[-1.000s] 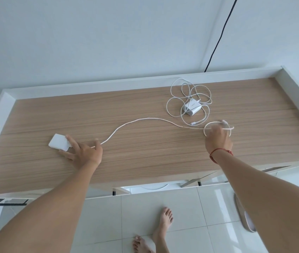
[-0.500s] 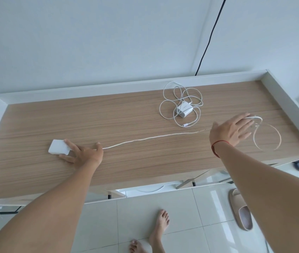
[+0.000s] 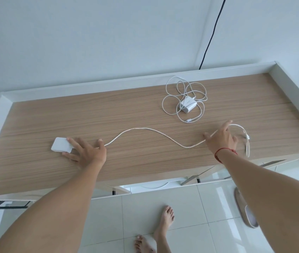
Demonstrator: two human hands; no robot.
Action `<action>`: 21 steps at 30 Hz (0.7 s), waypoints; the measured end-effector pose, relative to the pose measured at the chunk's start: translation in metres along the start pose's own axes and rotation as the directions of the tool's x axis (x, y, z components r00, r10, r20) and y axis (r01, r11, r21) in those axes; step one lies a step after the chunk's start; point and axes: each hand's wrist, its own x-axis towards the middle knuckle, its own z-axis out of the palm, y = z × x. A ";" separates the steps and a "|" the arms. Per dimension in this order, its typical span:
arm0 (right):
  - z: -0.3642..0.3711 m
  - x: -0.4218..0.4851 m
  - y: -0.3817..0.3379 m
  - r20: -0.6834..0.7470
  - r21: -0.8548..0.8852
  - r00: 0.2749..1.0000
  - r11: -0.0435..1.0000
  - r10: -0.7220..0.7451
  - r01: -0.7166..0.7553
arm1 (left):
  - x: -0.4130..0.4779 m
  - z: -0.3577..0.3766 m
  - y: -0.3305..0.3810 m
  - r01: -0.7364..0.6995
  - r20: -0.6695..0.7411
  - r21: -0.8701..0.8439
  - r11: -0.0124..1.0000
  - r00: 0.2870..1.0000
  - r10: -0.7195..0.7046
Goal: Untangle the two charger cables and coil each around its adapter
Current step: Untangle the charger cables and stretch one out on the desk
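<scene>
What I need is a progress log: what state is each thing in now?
left hand, open, fingers pressing the flat adapter.
flat adapter, on the desk, unwrapped.
long cable, laid out in a wave, uncoiled.
right hand, open, fingers spread over the long cable's far end.
small adapter, lying amid its looped cable.
looped cable, loose loops, not wound up.

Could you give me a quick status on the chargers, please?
Left hand open, fingers on flat adapter. Right hand spread at cable far end. Second charger apart, loosely tangled.
</scene>
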 end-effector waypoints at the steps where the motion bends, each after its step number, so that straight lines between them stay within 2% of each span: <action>1: 0.005 -0.002 -0.002 -0.007 0.010 1.000 1.000 0.006 -0.006 | -0.001 0.001 -0.001 -0.014 -0.022 -0.006 1.000 1.000 0.013; 5: 0.014 -0.003 -0.009 -0.031 0.012 0.999 1.000 0.017 -0.017 | -0.005 0.002 -0.005 -0.036 -0.083 -0.024 0.999 0.996 0.034; 10: 0.023 -0.009 -0.024 -0.064 0.003 0.996 0.998 -0.066 0.066 | 0.002 -0.003 -0.019 -0.034 -0.123 0.020 0.999 0.992 0.036; 13: 0.036 -0.019 -0.035 -0.084 0.051 0.995 0.997 -0.059 0.063 | 0.008 -0.008 -0.029 -0.021 -0.142 0.029 0.999 0.989 0.025; 16: 0.048 -0.023 -0.037 -0.118 -0.023 0.989 0.996 -0.084 0.082 | 0.012 -0.012 -0.038 0.006 -0.164 0.038 0.999 0.986 0.000; 19: 0.050 -0.022 -0.041 -0.121 -0.025 0.992 1.000 -0.023 0.020 | 0.019 -0.016 -0.045 0.043 -0.171 0.028 0.999 0.985 -0.037; 21: 0.050 -0.021 -0.041 -0.131 -0.073 0.989 0.996 -0.063 0.054 | 0.024 -0.018 -0.049 0.053 -0.169 0.019 0.998 0.984 -0.049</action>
